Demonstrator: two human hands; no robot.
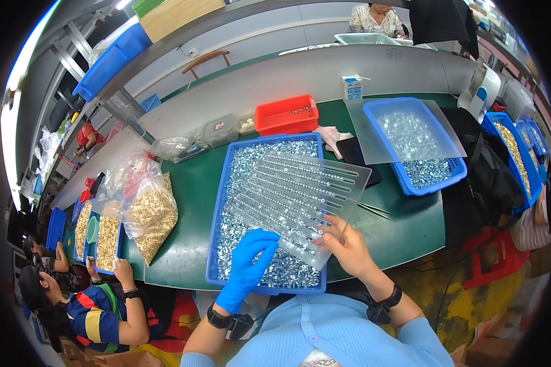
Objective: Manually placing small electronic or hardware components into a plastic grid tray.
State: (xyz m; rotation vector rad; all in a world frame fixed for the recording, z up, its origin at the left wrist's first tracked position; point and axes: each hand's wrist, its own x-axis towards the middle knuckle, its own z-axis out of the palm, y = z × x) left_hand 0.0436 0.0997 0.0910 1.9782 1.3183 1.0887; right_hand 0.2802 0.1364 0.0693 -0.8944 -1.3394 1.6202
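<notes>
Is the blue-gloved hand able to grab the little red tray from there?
Probably not without leaning: the left hand rests at the near end of the blue tray, and the red tray sits beyond its far end.

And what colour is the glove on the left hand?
Blue; the left hand wears it, resting on the small metal parts. Seen best in the head view.

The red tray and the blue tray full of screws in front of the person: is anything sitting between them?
In the head view, only a narrow strip of bare green table separates the red tray from the blue tray; nothing sits there.
</notes>
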